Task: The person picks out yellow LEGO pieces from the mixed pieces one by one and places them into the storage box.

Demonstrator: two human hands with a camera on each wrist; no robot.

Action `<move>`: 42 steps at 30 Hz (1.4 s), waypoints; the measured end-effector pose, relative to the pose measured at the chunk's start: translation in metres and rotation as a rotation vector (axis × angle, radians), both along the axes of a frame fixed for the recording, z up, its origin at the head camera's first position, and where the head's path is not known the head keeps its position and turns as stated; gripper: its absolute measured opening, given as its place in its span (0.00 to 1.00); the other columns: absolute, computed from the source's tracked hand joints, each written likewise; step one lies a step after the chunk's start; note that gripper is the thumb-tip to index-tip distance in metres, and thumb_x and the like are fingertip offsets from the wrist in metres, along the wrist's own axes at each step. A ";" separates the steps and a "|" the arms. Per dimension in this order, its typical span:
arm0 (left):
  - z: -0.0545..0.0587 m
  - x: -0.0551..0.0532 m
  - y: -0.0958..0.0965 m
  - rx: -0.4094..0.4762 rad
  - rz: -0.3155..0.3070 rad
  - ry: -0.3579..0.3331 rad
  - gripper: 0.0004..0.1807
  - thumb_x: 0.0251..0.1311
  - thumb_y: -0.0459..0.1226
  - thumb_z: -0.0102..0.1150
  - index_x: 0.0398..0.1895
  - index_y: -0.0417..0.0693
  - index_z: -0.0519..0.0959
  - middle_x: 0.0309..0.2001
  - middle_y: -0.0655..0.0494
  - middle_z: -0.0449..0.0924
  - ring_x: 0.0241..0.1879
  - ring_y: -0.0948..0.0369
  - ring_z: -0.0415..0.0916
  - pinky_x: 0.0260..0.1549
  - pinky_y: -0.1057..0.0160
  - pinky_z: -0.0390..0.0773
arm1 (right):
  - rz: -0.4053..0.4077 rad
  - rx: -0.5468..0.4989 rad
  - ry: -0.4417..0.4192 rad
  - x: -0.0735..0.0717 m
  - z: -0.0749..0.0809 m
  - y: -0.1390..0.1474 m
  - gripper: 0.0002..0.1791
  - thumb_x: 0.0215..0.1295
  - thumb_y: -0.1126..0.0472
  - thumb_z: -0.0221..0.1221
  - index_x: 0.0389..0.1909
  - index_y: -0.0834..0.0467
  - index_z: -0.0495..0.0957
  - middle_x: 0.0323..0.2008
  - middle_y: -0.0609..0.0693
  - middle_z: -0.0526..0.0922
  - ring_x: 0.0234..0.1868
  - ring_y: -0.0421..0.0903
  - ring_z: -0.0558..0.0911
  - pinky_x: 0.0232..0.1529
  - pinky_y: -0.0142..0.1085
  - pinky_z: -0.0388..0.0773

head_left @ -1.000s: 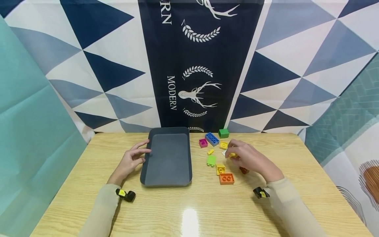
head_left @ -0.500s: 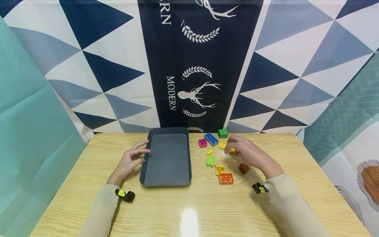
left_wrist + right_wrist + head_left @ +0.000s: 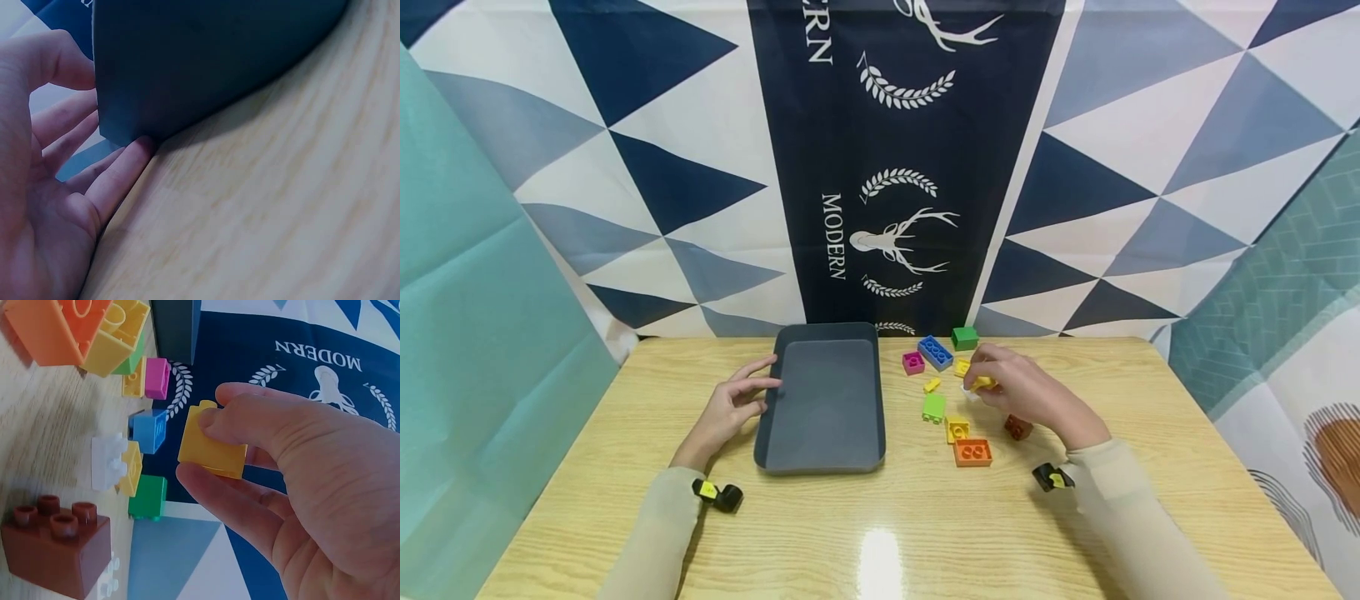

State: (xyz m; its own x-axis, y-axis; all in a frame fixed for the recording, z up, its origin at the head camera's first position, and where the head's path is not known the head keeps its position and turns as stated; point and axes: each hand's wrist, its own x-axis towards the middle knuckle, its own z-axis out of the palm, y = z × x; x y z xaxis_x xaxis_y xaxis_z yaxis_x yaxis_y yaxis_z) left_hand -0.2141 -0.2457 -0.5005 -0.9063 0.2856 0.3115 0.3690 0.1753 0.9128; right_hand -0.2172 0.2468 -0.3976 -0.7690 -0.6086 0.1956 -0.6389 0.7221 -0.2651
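Note:
My right hand [image 3: 1018,385] pinches a yellow building brick [image 3: 211,445] between thumb and fingers, over the right part of the table. Beneath it in the head view, a white brick [image 3: 107,464] is partly covered by the hand. A dark brown brick [image 3: 56,547] lies by the heel of that hand, its studs showing in the right wrist view. My left hand [image 3: 724,417] rests at the left side of a dark grey tray [image 3: 827,400], fingers loosely extended with the tips at its rim. In the left wrist view, one fingertip [image 3: 142,145] is at the foot of the tray wall.
Several other bricks lie right of the tray: magenta [image 3: 913,363], blue [image 3: 936,352], green [image 3: 965,338], light green [image 3: 934,407], orange [image 3: 973,452] and a few yellow ones, one [image 3: 957,429] touching the orange. A patterned cloth [image 3: 880,167] hangs behind the table [image 3: 820,533].
My right hand has shifted slightly, with the yellow brick moving a little left over the white one. More of the brown brick shows than a second ago. The left hand stays at the tray.

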 end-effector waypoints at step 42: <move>-0.001 -0.001 -0.001 -0.027 0.020 -0.024 0.23 0.65 0.17 0.57 0.63 0.24 0.85 0.86 0.30 0.64 0.85 0.42 0.62 0.72 0.83 0.71 | 0.082 -0.008 -0.067 -0.017 -0.013 -0.041 0.12 0.66 0.74 0.73 0.43 0.54 0.93 0.48 0.51 0.87 0.46 0.47 0.84 0.51 0.42 0.93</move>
